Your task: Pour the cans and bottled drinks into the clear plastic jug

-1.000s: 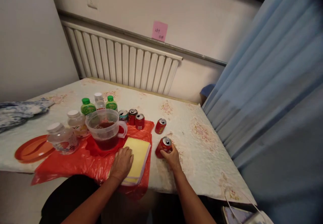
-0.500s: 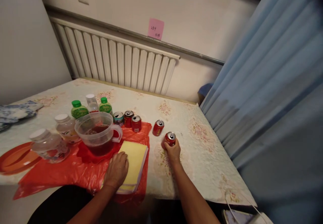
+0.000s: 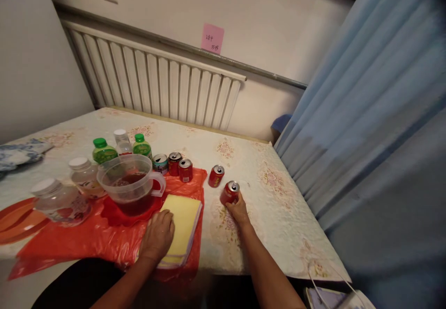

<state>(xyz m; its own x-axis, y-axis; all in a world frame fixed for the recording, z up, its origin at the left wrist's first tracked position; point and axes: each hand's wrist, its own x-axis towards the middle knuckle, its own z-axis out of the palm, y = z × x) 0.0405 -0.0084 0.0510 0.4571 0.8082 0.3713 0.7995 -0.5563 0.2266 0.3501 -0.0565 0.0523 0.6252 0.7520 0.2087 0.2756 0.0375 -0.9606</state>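
My right hand (image 3: 238, 209) grips the near side of a red can (image 3: 229, 192) that stands on the flowered tablecloth (image 3: 278, 207). A second red can (image 3: 216, 176) stands just behind it to the left. My left hand (image 3: 158, 234) lies flat, fingers together, on the near left part of a folded yellow cloth (image 3: 181, 223). That cloth rests on a red plastic sheet (image 3: 87, 237). A clear jug (image 3: 130, 186) of dark red liquid stands on the sheet just beyond my left hand.
Three cans (image 3: 173, 163) line up behind the jug. Green-capped bottles (image 3: 101, 149) and white-capped jars (image 3: 57, 200) stand at the left, with an orange plate (image 3: 14, 218) at the edge. A radiator (image 3: 156, 86) lines the far wall. A blue curtain (image 3: 365, 114) hangs at the right.
My right hand has pushed the red can farther from me, toward the other loose can. My left hand has stayed on the yellow cloth. The camera has swung slightly right.
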